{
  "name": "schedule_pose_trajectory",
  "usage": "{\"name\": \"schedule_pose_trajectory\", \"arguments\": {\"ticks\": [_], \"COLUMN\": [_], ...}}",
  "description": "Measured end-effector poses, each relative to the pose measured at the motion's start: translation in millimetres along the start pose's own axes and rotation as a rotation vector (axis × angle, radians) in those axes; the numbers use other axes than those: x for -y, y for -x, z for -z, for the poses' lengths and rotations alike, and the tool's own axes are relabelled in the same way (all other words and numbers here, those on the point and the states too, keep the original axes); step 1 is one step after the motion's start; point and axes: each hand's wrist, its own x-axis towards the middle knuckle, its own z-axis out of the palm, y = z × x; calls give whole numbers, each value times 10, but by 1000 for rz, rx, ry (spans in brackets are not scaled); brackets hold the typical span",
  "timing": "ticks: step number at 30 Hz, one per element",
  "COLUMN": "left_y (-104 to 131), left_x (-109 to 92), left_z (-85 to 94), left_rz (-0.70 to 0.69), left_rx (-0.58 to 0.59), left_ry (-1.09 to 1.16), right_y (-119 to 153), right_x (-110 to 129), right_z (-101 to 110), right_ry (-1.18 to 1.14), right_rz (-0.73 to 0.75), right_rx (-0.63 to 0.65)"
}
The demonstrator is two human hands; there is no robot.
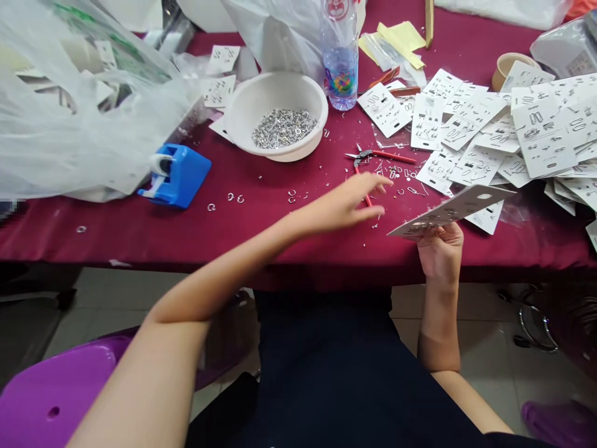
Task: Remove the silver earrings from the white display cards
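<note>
My right hand (442, 244) grips a white jewelry card (448, 208) by its lower edge; the card is tilted and has small metal pieces on it. Stretched over the red cloth, my left hand (357, 202) has its fingers apart and holds nothing. Just beyond it lie red-handled pliers (392, 155), and another red handle shows partly behind the fingers. Small metal rings and links (401, 174) are scattered to the right of the pliers. A white bowl (310, 149) at the back holds many small metal pieces (284, 129).
Many white cards (541, 137) are heaped at the right. A plastic bottle (342, 78) stands beside the bowl. On the left are a blue tape dispenser (186, 177) and large plastic bags (93, 124). A brown cup (504, 68) sits behind the cards.
</note>
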Motion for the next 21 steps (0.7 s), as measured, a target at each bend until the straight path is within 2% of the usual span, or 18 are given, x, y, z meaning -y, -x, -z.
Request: {"name": "schedule_pose_trajectory", "arguments": {"ticks": [3, 6, 10, 14, 21], "left_y": [-520, -1015, -1454, -1609, -1607], "left_x": [362, 654, 792, 791, 791], "left_z": [108, 62, -22, -4, 19], "left_rz": [101, 93, 81, 82, 111], "left_rx": [-68, -89, 12, 93, 134], "left_ry": [-201, -261, -308, -322, -341], "right_y": [-30, -24, -11, -12, -1], "right_x": [61, 93, 109, 97, 101], "right_z": [71, 87, 94, 105, 88], "right_ry": [-93, -142, -165, -181, -117], "right_rz": [-60, -102, -120, -103, -140], "right_rx": [35, 88, 158, 168, 122]}}
